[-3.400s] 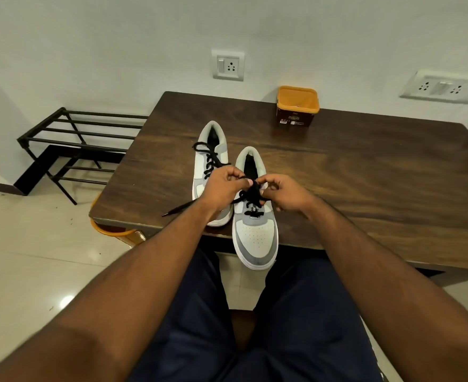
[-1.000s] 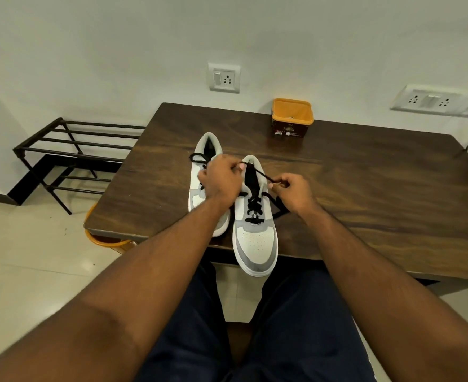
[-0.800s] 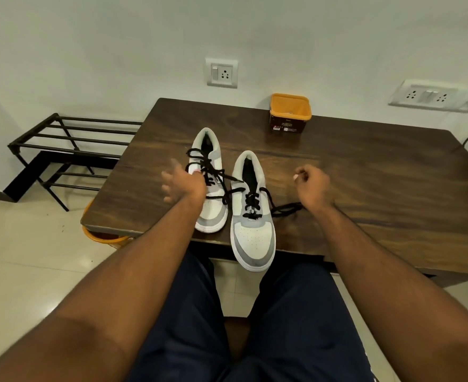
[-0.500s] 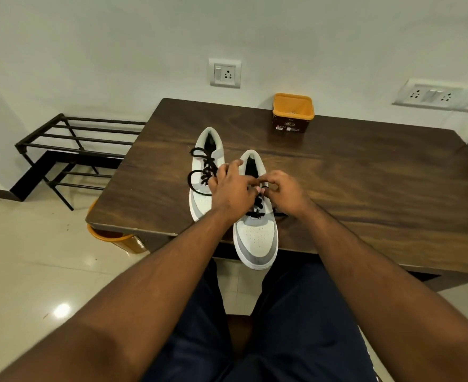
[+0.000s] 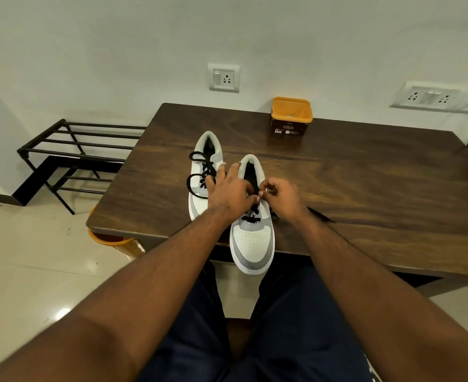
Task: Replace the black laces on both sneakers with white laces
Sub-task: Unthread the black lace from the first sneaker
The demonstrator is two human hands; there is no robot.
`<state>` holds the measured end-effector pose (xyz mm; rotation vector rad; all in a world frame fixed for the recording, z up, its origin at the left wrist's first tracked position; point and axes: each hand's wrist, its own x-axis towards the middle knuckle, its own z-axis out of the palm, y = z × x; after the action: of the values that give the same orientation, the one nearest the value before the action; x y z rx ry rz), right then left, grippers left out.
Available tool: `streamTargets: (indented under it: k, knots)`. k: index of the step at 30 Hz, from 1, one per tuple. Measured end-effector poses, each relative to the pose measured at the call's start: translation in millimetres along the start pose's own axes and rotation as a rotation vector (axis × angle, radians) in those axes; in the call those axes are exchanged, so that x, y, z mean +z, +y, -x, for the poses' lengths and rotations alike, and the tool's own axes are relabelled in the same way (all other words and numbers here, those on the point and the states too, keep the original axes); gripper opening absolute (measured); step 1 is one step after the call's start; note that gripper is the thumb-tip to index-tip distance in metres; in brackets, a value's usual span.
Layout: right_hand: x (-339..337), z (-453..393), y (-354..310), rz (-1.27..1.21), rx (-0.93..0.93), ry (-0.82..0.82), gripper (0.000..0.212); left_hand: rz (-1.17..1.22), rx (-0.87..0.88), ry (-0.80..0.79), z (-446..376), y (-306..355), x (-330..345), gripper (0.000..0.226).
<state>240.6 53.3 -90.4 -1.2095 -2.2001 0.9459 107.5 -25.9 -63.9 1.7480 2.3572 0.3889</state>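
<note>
Two white and grey sneakers stand side by side on the dark wooden table (image 5: 365, 188), toes toward me. The left sneaker (image 5: 204, 166) keeps its black lace (image 5: 197, 175) in loose loops. The right sneaker (image 5: 252, 241) hangs its toe over the table's near edge, and its black lace (image 5: 250, 216) is partly undone. My left hand (image 5: 231, 188) and my right hand (image 5: 281, 195) meet over its eyelets, fingertips pinched on that lace. A loose lace end (image 5: 318, 215) trails right on the table.
An orange tub (image 5: 291, 117) stands at the table's far edge near the wall. A black metal rack (image 5: 70, 153) sits on the floor to the left. An orange bucket (image 5: 109, 239) shows under the table's left corner. Wall sockets and a cable are behind.
My hands had flung apart, pulling the lace out sideways, then came back together over the right sneaker's eyelets. They now pinch the lace slightly higher on the shoe.
</note>
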Motion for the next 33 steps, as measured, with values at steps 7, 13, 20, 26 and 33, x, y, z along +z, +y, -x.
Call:
streamTargets:
  k: [7, 13, 20, 26, 33]
  knots:
    - [5.5, -1.3, 2.2, 0.005, 0.032, 0.001, 0.015, 0.400, -0.077, 0.178, -7.7, -6.5, 11.0, 0.019]
    - [9.9, -1.3, 1.3, 0.032, -0.001, 0.001, 0.011, 0.580, -0.191, 0.340, 15.0, -11.3, 23.8, 0.017]
    - [8.3, 0.6, 3.8, -0.051, 0.008, -0.003, 0.009, -0.129, 0.069, 0.043, -16.3, 7.3, -5.7, 0.019]
    - [11.8, 0.7, 4.3, -0.083, 0.010, 0.014, 0.010, 0.017, 0.031, -0.004, -7.2, 2.9, 11.6, 0.023]
    - [14.2, -1.1, 14.5, -0.155, 0.031, -0.012, 0.021, 0.059, 0.078, 0.242, 4.1, -5.9, 15.7, 0.014]
